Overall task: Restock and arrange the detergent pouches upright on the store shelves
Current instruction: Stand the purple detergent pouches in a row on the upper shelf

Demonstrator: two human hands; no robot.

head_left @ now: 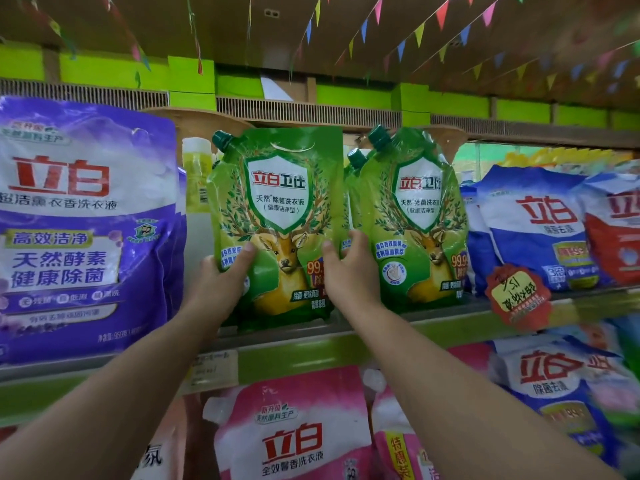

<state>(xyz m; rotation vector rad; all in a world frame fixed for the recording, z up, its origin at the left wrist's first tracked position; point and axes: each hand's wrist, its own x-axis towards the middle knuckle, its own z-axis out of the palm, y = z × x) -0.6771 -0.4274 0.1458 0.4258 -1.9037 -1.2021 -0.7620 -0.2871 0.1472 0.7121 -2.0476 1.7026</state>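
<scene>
A green detergent pouch (277,216) with a deer picture and a dark green cap stands upright on the upper shelf (433,323). My left hand (221,282) grips its lower left edge, thumb on the front. My right hand (349,271) holds its lower right edge, with fingers reaching into the gap beside a second green pouch (415,220). That second pouch stands upright just to the right, with another green cap (356,157) showing behind it.
Large purple pouches (83,230) fill the shelf's left end, and blue and red bags (540,230) its right. A red price tag (517,294) hangs on the shelf edge. Pink pouches (294,427) and more blue bags (554,386) sit on the shelf below.
</scene>
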